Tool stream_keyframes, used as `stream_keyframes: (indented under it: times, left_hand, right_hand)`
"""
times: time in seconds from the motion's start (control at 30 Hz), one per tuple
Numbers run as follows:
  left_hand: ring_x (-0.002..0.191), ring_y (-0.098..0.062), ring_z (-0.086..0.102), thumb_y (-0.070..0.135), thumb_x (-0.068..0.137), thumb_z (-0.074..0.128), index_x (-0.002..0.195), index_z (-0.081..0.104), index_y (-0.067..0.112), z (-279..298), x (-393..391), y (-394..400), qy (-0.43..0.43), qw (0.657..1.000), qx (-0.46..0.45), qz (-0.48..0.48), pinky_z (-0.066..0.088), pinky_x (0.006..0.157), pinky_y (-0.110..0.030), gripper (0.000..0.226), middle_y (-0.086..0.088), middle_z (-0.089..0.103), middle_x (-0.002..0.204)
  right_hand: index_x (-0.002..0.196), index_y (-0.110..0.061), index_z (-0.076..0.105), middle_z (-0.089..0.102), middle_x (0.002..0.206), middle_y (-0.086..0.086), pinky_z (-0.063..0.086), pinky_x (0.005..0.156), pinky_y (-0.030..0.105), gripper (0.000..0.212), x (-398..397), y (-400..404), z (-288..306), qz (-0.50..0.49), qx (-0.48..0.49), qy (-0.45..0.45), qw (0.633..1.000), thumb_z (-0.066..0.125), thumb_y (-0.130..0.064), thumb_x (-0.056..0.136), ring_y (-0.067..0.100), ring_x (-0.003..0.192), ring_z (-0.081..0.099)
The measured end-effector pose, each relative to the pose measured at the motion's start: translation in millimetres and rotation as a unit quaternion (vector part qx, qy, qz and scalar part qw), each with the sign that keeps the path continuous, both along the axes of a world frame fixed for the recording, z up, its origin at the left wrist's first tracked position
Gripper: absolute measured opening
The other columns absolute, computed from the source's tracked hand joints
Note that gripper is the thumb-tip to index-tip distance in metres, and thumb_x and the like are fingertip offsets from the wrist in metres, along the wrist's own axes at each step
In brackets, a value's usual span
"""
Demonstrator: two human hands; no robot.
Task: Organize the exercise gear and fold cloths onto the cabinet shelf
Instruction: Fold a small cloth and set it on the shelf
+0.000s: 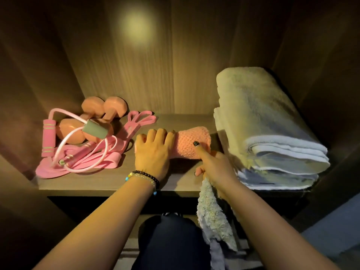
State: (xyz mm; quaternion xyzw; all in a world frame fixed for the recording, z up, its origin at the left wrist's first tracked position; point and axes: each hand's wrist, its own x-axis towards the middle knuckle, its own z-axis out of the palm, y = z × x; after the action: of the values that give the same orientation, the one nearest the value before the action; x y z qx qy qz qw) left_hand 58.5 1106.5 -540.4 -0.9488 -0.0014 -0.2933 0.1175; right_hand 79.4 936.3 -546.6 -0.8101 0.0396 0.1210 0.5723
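Note:
A rolled orange cloth (194, 140) lies on the wooden cabinet shelf (109, 181) at the middle. My left hand (153, 152) rests flat over its left end, fingers straight. My right hand (214, 168) points its index finger onto the roll while its other fingers grip a fluffy pale cloth (212, 217) that hangs below the shelf edge. At the left lie orange dumbbells (93, 121), a pink jump rope (48, 137) and pink resistance bands (140, 119) in a loose heap.
A thick stack of folded pale towels (268, 129) fills the shelf's right side, close to the orange roll. Cabinet walls close in at left, right and back. My dark-clad knee (171, 240) is below the shelf edge.

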Motion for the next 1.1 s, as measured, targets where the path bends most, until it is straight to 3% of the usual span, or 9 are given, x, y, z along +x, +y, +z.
stream_keyframes:
  times: [0.13, 0.27, 0.37, 0.43, 0.57, 0.67, 0.77, 0.9, 1.1]
  left_hand:
    - [0.085, -0.029, 0.059, 0.039, 0.068, 0.078, 0.113, 0.066, 0.015, -11, 32, -6, -0.004, 0.999, 0.024, -0.028, 0.039, 0.072, -0.04, 0.053, -0.007, 0.064, 0.099]
    - [0.09, -0.029, 0.058, 0.063, 0.074, 0.066, 0.117, 0.063, 0.013, -14, 43, -9, 0.013, 0.998, 0.039, -0.054, 0.036, 0.078, -0.042, 0.066, -0.006, 0.062, 0.103]
    - [0.09, -0.029, 0.057, 0.032, 0.079, 0.066, 0.111, 0.065, 0.01, -12, 43, -4, -0.029, 0.982, 0.141, -0.12, 0.03, 0.078, -0.041, 0.039, -0.007, 0.064, 0.1]
    - [0.088, -0.028, 0.061, 0.016, 0.084, 0.048, 0.104, 0.069, 0.009, -7, 44, 3, -0.044, 0.959, 0.219, -0.173, 0.03, 0.078, -0.041, 0.03, -0.009, 0.067, 0.101]
    - [0.094, -0.025, 0.065, 0.011, 0.088, 0.032, 0.133, 0.057, 0.014, 7, 43, 16, -0.001, 0.939, 0.282, -0.196, 0.048, 0.079, -0.04, 0.051, -0.01, 0.066, 0.12]
    - [0.123, -0.031, 0.051, 0.014, 0.088, 0.034, 0.15, 0.016, 0.022, 9, 35, 6, 0.112, 0.965, 0.179, -0.155, 0.044, 0.098, -0.044, 0.065, -0.014, 0.047, 0.143]
    - [0.146, -0.034, -0.009, 0.031, 0.088, 0.041, 0.147, -0.023, 0.034, -8, 29, -18, 0.276, 0.961, -0.003, -0.027, -0.006, 0.116, -0.051, 0.087, -0.007, -0.007, 0.161]
    - [0.14, -0.037, -0.03, 0.04, 0.088, 0.037, 0.151, -0.016, 0.028, -31, 21, -34, 0.241, 0.967, -0.078, -0.029, -0.018, 0.11, -0.059, 0.083, -0.005, -0.024, 0.158]
    - [0.145, -0.036, -0.019, 0.032, 0.093, 0.036, 0.153, -0.008, 0.03, -32, 61, -10, 0.234, 0.968, -0.054, -0.068, -0.004, 0.114, -0.062, 0.075, 0.0, -0.014, 0.161]
  right_hand:
    - [0.101, -0.013, 0.057, 0.062, 0.046, -0.005, 0.041, 0.063, 0.03, 0.061, 24, 10, -7, -0.052, 0.091, 0.081, 0.991, 0.061, -0.068, 0.076, 0.013, 0.06, 0.057]
    - [0.085, -0.015, 0.064, 0.058, 0.042, -0.004, 0.041, 0.055, 0.024, 0.036, 42, 18, -7, -0.081, 0.115, 0.091, 0.986, 0.069, -0.051, 0.078, 0.013, 0.049, 0.053]
    - [0.063, -0.014, 0.061, 0.055, 0.039, -0.003, 0.041, 0.058, 0.027, 0.03, 52, 19, -3, -0.093, 0.123, 0.09, 0.984, 0.068, -0.035, 0.082, 0.016, 0.049, 0.05]
    - [0.058, -0.014, 0.055, 0.053, 0.044, 0.0, 0.041, 0.063, 0.034, 0.029, 56, 19, -4, -0.103, 0.158, 0.07, 0.98, 0.069, -0.025, 0.081, 0.021, 0.051, 0.048]
    - [0.096, -0.011, 0.064, 0.064, 0.071, 0.004, 0.043, 0.054, 0.027, 0.02, 55, 17, -7, -0.142, 0.184, -0.012, 0.973, 0.071, -0.016, 0.078, 0.02, 0.059, 0.056]
    - [0.109, -0.011, 0.064, 0.069, 0.096, 0.01, 0.047, 0.056, 0.024, 0.031, 57, 19, -5, -0.171, 0.147, -0.022, 0.974, 0.07, -0.014, 0.079, 0.026, 0.079, 0.063]
    - [0.109, -0.007, 0.064, 0.07, 0.099, 0.016, 0.048, 0.056, 0.027, 0.031, 58, 20, -4, -0.165, 0.109, -0.018, 0.98, 0.069, -0.014, 0.08, 0.025, 0.078, 0.062]
    - [0.117, -0.005, 0.057, 0.065, 0.113, 0.015, 0.052, 0.089, 0.039, 0.038, 50, 13, -4, -0.159, 0.028, -0.042, 0.986, 0.067, -0.015, 0.082, 0.034, 0.103, 0.062]
    - [0.126, -0.011, 0.046, 0.058, 0.111, 0.015, 0.049, 0.089, 0.047, 0.04, 21, 10, -10, -0.17, 0.006, -0.187, 0.967, 0.053, -0.005, 0.086, 0.034, 0.097, 0.06]
